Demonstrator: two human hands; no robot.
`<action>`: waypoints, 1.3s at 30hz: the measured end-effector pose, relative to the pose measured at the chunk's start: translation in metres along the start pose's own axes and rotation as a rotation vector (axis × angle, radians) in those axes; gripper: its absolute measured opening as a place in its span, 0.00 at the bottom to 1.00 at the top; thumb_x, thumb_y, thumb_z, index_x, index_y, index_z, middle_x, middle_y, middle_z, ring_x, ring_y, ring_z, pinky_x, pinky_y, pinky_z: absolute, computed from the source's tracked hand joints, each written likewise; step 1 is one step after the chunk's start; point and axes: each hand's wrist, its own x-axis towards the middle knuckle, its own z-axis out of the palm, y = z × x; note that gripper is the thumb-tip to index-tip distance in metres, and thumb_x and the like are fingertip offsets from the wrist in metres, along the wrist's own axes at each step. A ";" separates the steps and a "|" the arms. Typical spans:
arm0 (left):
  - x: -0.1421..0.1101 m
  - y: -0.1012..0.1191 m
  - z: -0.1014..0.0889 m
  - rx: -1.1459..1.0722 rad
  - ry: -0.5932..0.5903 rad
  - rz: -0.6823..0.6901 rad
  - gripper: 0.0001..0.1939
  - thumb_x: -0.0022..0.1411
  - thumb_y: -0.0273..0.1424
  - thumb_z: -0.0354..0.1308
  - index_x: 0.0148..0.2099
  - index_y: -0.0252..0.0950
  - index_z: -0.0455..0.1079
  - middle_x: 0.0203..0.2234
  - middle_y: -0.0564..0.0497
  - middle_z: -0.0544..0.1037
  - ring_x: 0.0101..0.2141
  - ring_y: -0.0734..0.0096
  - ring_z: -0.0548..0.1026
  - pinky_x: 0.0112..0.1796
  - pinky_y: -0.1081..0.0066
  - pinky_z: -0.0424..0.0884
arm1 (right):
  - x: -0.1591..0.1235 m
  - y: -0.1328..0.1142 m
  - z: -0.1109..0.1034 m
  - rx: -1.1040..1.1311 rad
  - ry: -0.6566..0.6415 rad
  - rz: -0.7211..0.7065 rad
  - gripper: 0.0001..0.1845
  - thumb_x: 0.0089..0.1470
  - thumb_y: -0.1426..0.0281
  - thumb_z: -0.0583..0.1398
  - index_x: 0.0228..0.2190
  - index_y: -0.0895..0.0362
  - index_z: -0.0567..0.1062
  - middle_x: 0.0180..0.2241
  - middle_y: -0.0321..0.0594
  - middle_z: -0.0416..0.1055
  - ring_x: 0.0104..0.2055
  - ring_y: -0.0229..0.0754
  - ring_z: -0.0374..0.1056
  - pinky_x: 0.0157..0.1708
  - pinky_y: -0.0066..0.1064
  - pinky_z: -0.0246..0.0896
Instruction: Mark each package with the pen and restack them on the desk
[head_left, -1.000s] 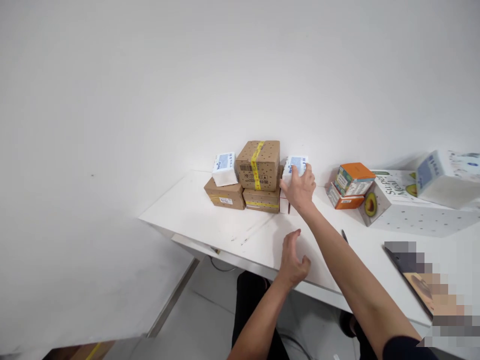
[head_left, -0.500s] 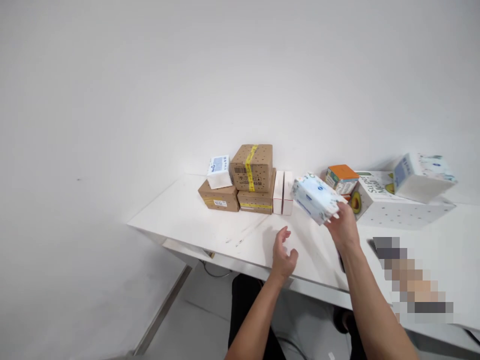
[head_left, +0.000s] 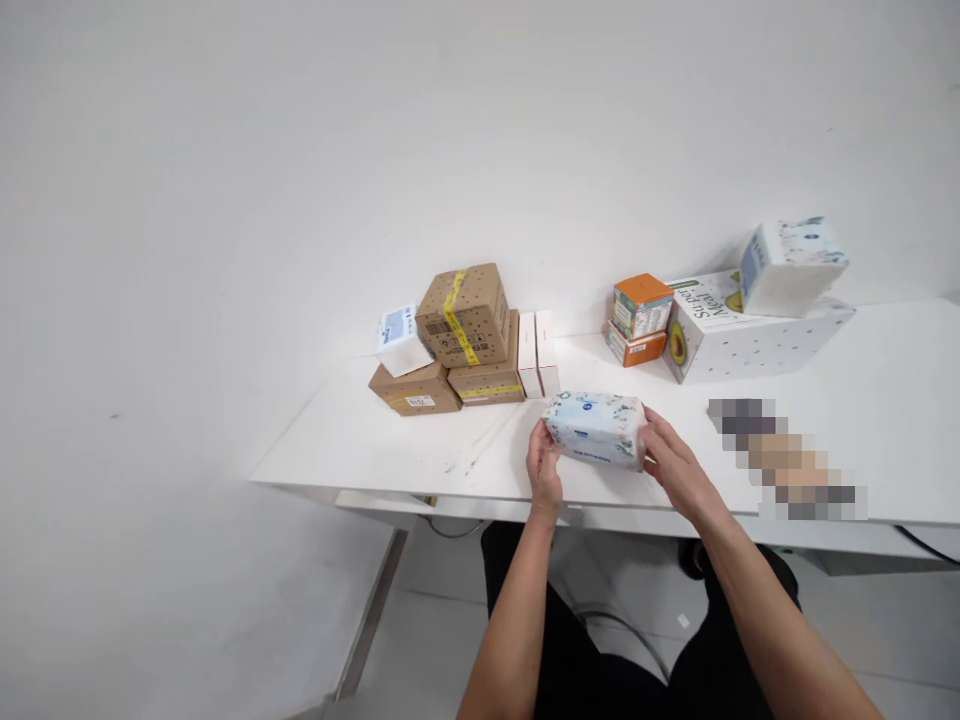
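Observation:
A white and pale-blue soft pack of tissues (head_left: 596, 429) is held just above the near part of the white table (head_left: 360, 440). My left hand (head_left: 544, 469) grips its left end. My right hand (head_left: 673, 465) grips its right end. Behind it, near the wall, stands a stack of brown cardboard boxes (head_left: 465, 340) with yellow tape, two thin white boxes (head_left: 538, 353) upright on its right, and a small white and blue pack (head_left: 401, 338) on its left.
At the back right lies a large white avocado-print box (head_left: 739, 330) with another tissue pack (head_left: 791, 265) on top. Two orange-topped small boxes (head_left: 640, 315) are stacked beside it. A blurred patch (head_left: 784, 460) covers something on the table at right.
My right hand lifted the tissue pack from beside the cardboard stack and brought it to the table's near side. My left hand rose and took its other end.

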 end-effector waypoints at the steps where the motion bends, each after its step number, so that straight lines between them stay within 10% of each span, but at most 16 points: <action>1: 0.001 -0.001 0.001 0.002 -0.007 0.001 0.26 0.56 0.33 0.54 0.58 0.35 0.64 0.55 0.43 0.70 0.56 0.57 0.67 0.53 0.62 0.66 | -0.003 -0.001 0.000 0.019 -0.011 0.036 0.32 0.54 0.53 0.56 0.57 0.51 0.65 0.55 0.47 0.67 0.47 0.47 0.71 0.42 0.41 0.70; 20: -0.001 0.003 0.001 0.030 0.146 0.051 0.32 0.58 0.38 0.57 0.63 0.41 0.55 0.50 0.43 0.73 0.51 0.59 0.71 0.51 0.60 0.67 | -0.041 -0.027 0.018 -0.125 0.029 -0.350 0.15 0.55 0.60 0.59 0.43 0.51 0.72 0.58 0.49 0.58 0.61 0.51 0.57 0.48 0.42 0.68; 29: -0.005 0.001 -0.003 0.069 0.296 0.116 0.22 0.57 0.34 0.56 0.53 0.35 0.69 0.50 0.43 0.74 0.53 0.57 0.70 0.53 0.63 0.66 | -0.028 0.001 0.016 -0.271 -0.025 -0.015 0.31 0.57 0.49 0.51 0.54 0.56 0.67 0.50 0.53 0.69 0.47 0.51 0.69 0.46 0.45 0.66; 34: -0.004 0.002 -0.002 0.083 0.274 0.108 0.21 0.57 0.34 0.55 0.52 0.35 0.70 0.50 0.44 0.74 0.53 0.58 0.71 0.52 0.63 0.67 | -0.020 0.001 0.017 -0.319 -0.031 -0.077 0.52 0.46 0.50 0.62 0.64 0.60 0.49 0.53 0.57 0.65 0.38 0.48 0.70 0.37 0.44 0.70; 39: -0.003 0.004 -0.001 0.098 0.258 0.057 0.20 0.54 0.31 0.56 0.50 0.36 0.73 0.47 0.46 0.77 0.50 0.59 0.72 0.51 0.64 0.68 | -0.009 0.005 0.015 -0.386 -0.078 -0.087 0.51 0.45 0.54 0.62 0.65 0.59 0.49 0.57 0.56 0.62 0.33 0.44 0.69 0.34 0.41 0.69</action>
